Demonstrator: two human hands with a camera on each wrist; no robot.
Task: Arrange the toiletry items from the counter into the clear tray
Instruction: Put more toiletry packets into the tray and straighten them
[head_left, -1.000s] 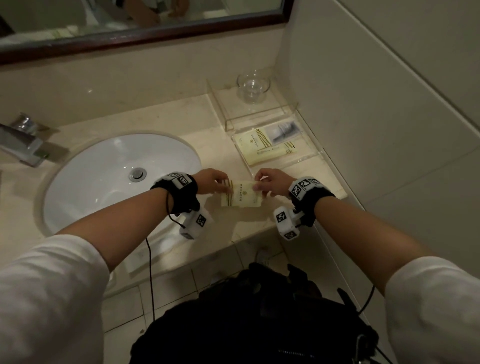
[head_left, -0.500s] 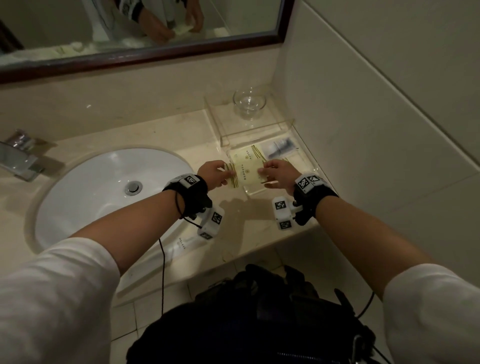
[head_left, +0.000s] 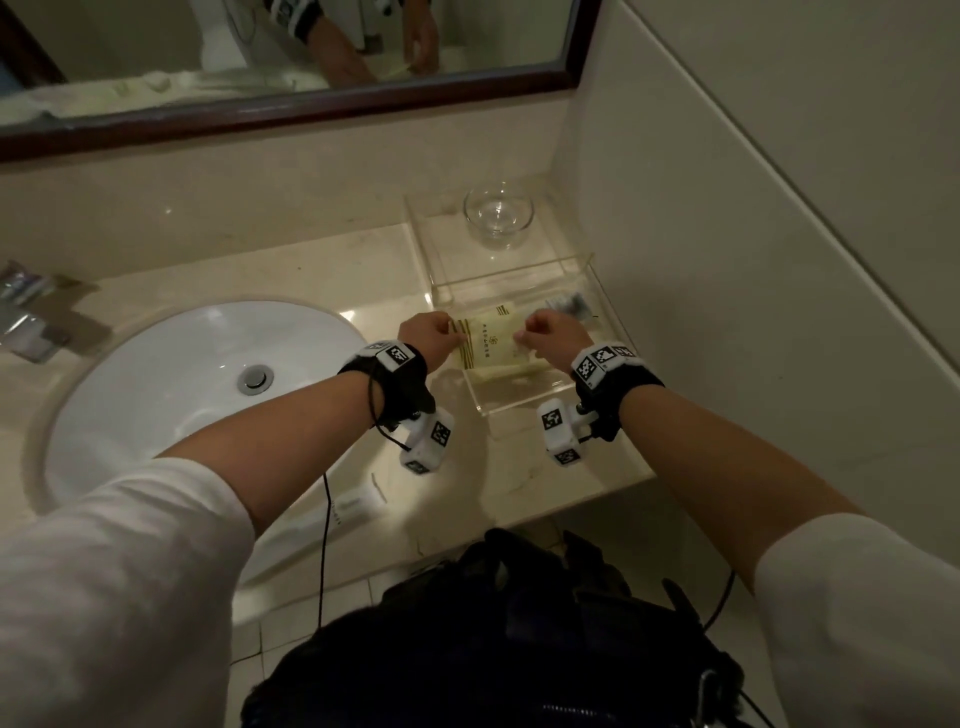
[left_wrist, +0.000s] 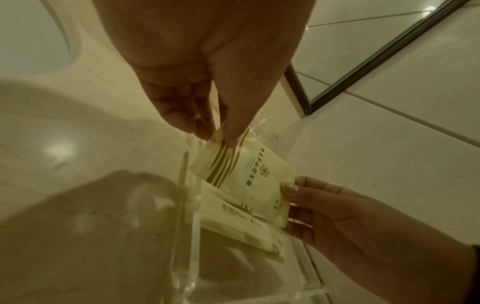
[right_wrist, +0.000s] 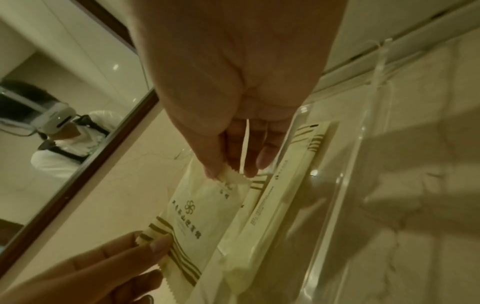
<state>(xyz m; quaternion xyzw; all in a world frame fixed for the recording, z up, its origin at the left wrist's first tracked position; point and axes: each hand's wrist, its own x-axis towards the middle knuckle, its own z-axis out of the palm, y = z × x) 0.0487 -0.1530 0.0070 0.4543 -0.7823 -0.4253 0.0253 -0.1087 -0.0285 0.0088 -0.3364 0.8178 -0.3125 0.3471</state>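
Note:
A cream toiletry packet with brown stripes hangs just over the clear tray at the counter's right end. My left hand pinches its striped end. My right hand pinches the opposite, serrated end. The packet is held flat between both hands above other cream packets lying in the tray. A dark-printed sachet lies at the tray's far right, partly hidden by my right hand.
A second clear tray behind holds a small glass bowl. The white sink is at left with a tap. The wall runs close on the right. A white item lies near the counter's front edge.
Both hands carried the striped packet from the counter in front of the tray forward, to over the tray's contents.

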